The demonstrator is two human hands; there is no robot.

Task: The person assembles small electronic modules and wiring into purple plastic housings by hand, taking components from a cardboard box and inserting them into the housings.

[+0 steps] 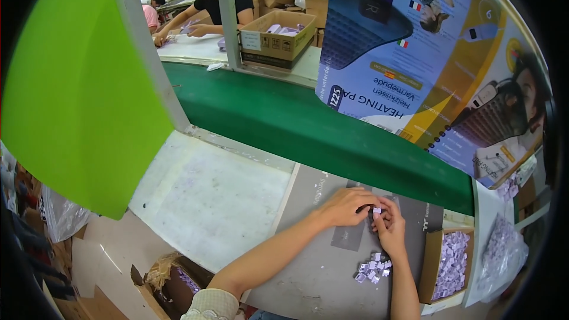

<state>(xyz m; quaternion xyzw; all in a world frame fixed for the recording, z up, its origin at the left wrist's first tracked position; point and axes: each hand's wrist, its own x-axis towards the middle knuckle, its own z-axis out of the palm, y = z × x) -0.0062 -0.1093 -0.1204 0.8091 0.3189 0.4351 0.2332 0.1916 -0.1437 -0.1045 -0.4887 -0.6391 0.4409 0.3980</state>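
Note:
Over the grey mat (296, 266), my two hands meet at their fingertips. My right hand (391, 228) is closed, pinching a small lilac plastic piece (377, 210) between thumb and fingers. My left hand (347, 206) is bent round against it with curled fingers. Its fingertips are partly hidden, and what they hold cannot be made out. Just below my hands, left of the right forearm, lies a loose pile of small lilac pieces (372, 268) with shiny faces.
An open cardboard box (431, 266) of lilac pieces stands at right, beside a clear plastic bag (504, 255). A green conveyor belt (267, 115) runs behind. A green panel (83, 83) hangs left; a printed carton sheet (409, 53) hangs right. Another person (222, 6) works beyond.

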